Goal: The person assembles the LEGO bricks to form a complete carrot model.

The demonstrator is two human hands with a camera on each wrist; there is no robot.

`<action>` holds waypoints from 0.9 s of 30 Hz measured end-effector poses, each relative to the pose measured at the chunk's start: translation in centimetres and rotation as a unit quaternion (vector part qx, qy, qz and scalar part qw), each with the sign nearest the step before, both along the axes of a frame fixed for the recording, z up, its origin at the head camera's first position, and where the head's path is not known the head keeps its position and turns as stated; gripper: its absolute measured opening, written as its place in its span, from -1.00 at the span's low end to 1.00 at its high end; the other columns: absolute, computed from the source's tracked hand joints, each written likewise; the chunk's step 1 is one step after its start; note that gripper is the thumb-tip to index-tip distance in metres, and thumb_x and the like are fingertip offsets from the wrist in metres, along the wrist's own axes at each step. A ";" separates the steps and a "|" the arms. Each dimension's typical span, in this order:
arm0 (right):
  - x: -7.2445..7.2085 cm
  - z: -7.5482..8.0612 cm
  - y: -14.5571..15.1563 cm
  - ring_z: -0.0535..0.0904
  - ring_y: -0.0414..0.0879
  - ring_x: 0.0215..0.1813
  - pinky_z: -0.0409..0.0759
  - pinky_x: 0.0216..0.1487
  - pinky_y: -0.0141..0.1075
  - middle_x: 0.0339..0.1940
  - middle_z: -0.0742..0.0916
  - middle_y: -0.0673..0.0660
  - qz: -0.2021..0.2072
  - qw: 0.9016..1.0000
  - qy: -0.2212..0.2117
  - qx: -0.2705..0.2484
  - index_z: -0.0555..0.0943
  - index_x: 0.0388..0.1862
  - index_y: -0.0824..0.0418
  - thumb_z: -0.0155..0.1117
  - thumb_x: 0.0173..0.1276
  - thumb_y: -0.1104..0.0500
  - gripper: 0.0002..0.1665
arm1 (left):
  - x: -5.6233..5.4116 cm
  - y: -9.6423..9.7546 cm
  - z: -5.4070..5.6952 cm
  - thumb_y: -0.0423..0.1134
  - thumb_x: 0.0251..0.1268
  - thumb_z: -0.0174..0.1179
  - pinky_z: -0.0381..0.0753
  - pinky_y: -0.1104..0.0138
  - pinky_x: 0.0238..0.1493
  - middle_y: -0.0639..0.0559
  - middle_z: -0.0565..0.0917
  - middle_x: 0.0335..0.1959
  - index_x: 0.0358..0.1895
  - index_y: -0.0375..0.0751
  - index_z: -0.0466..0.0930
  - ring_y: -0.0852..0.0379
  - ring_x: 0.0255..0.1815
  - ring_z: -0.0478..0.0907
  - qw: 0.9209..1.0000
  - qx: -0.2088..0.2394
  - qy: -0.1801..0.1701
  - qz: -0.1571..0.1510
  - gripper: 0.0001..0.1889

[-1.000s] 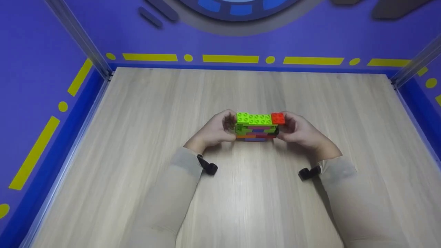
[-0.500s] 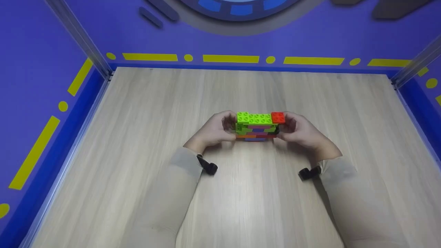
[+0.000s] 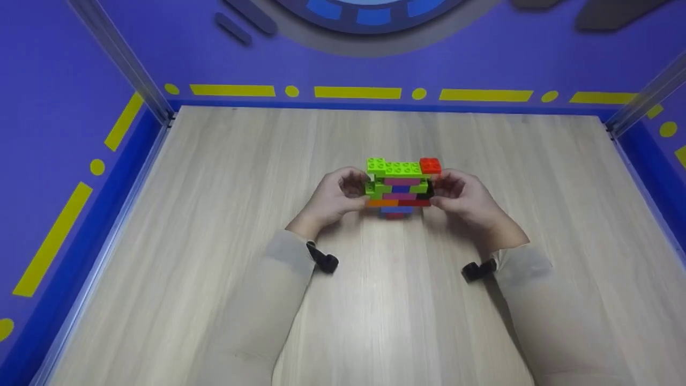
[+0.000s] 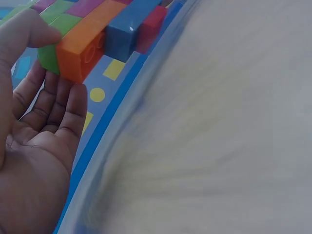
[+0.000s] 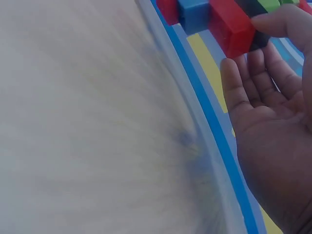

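Note:
A stack of toy building bricks (image 3: 401, 189) stands between the two hands in the head view. Its top row is lime green with a red brick (image 3: 430, 165) at the right end; it narrows downward to a blue and a small red brick. The left hand (image 3: 333, 199) grips the stack's left end, thumb on the near side by the orange brick (image 4: 80, 44) and fingers behind. At the opposite end the right hand (image 3: 471, 201) holds on likewise, its thumb at the black brick (image 5: 258, 41) beside a red brick (image 5: 229, 27). The stack's far side is hidden.
The wood-grain table (image 3: 353, 311) runs under both forearms. A purple-blue back wall (image 3: 343, 69) with yellow marks rises behind it, with side walls left and right. Small black cameras (image 3: 327, 262) sit at both wrists.
Over the last half second the brick stack has risen in the head view, its top shifting upward and more of its lower rows showing. Both hands moved up slightly with it, keeping their grip.

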State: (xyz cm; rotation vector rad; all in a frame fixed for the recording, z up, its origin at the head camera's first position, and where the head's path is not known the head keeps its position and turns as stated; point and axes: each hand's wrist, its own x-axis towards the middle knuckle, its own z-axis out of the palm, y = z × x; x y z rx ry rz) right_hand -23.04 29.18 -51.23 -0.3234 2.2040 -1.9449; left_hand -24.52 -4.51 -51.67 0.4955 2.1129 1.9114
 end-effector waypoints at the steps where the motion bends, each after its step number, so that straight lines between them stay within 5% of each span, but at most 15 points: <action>1: 0.0 0.1 -0.1 0.70 -0.17 0.12 0.74 0.23 -0.46 0.03 0.81 -0.07 -0.008 1.000 -0.006 -0.006 0.67 0.17 0.29 0.36 0.34 0.60 -0.53 | 0.0 0.1 0.1 -0.54 0.33 0.43 0.72 0.29 0.30 -0.14 0.74 0.16 0.24 -0.37 0.67 0.11 0.11 0.70 1.000 0.005 -0.001 0.006 -0.58; 18: 0.5 0.4 -1.9 0.69 -0.07 0.26 0.76 0.30 -0.42 0.16 0.80 0.04 -0.105 0.984 -0.077 -0.119 0.66 0.25 0.24 0.29 0.50 0.53 -0.57 | 0.1 1.3 0.4 -0.46 0.48 0.45 0.77 0.41 0.22 -0.26 0.79 0.24 0.38 -0.41 0.69 0.12 0.13 0.72 0.990 0.084 -0.044 0.107 -0.55; 27: 0.7 0.7 -3.0 0.66 -0.03 0.27 0.75 0.23 -0.40 0.25 0.75 0.12 -0.159 0.966 -0.098 -0.178 0.74 0.23 0.29 0.36 0.61 0.41 -0.71 | 0.5 2.1 0.5 -0.31 0.55 0.47 0.79 0.42 0.12 -0.25 0.82 0.25 0.36 -0.33 0.77 0.21 0.00 0.73 0.986 0.063 -0.027 0.155 -0.59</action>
